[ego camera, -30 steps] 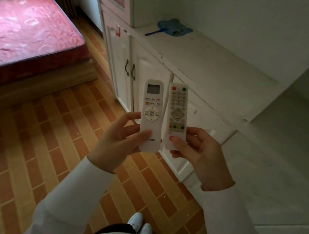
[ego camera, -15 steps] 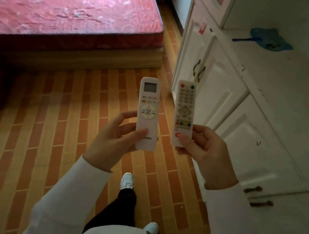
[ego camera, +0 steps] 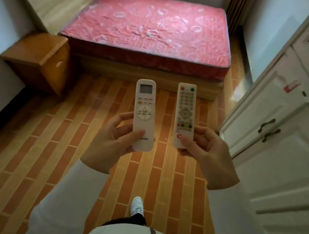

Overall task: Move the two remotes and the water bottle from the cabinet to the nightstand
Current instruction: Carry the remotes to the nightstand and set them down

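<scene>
A dark word is printed near the bottom of the left remote point(ego camera: 144, 115), but it is upside down and too blurred to be read. Small marks are printed on its buttons, and they are too small to be read. A red sign is seen low on the right remote point(ego camera: 184, 116), partly hidden by a thumb. A red sticker point(ego camera: 290, 87) is stuck on the cabinet point(ego camera: 286, 160); no words can be read on it.

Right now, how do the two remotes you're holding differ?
The left remote has a small screen and a round dial; the right remote has none, just rows of small buttons with red and green ones on top. The left one looks wider. Both are white, upright, and held at the bottom end.
</scene>
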